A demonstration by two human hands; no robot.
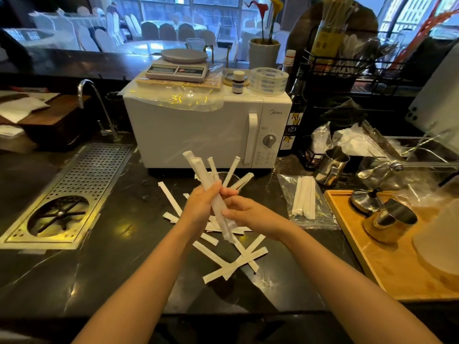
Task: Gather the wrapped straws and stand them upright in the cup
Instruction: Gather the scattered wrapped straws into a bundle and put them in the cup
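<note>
Your left hand (200, 204) and right hand (244, 214) together grip a tilted bundle of wrapped straws (213, 192) above the dark worktop (111, 256), where loose straws (236, 259) lie scattered; the cup (227, 176) stands behind, before the microwave (206, 130).

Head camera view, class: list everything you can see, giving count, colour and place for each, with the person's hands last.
Paper-wrapped straws in hand: a bundle, white, above counter centre.
Loose wrapped straws: several, white, scattered on the dark marble counter.
Clear glass cup: one, behind the hands.
Bagged straws: several, white, right of centre.
White microwave: one, centre back.
Kitchen scale: one, grey, on the microwave.
Steel pitcher: one, right.
Left hand: holds the bundle.
Right hand: holds the bundle.
</note>
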